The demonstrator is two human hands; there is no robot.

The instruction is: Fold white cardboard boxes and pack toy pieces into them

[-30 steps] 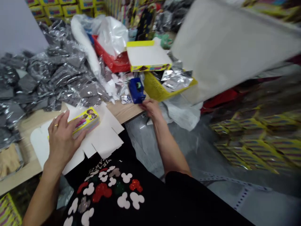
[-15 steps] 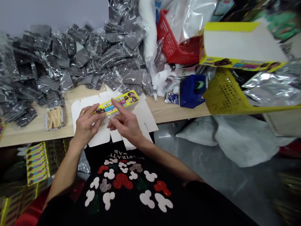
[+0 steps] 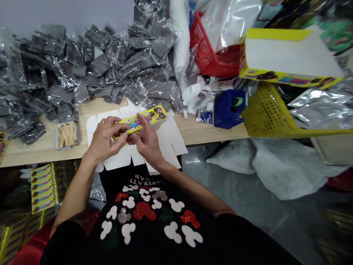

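Note:
A small yellow printed box (image 3: 143,119) is held between my two hands, slanting up toward the right above the table. My left hand (image 3: 106,138) is closed around its left end, fingers over the top and thumb below. My right hand (image 3: 147,141) grips its near side, with the index finger laid along the printed face and the thumb close to my left fingertips. Under the box and both hands lies flat, unfolded white cardboard (image 3: 173,138) with cut flaps. What the right hand's curled fingers touch is hidden.
Clear bags of dark grey pieces (image 3: 104,70) heap along the back. A tray of wooden sticks (image 3: 66,135) sits left. To the right are a blue container (image 3: 228,108), a red basket (image 3: 206,48), a yellow basket (image 3: 267,114) and a large open box (image 3: 284,51). Yellow boxes (image 3: 44,188) are stacked below left.
My left fingers have shifted right along the box, bringing the left thumb close to the right thumb. The box stays in both hands. The view has moved slightly.

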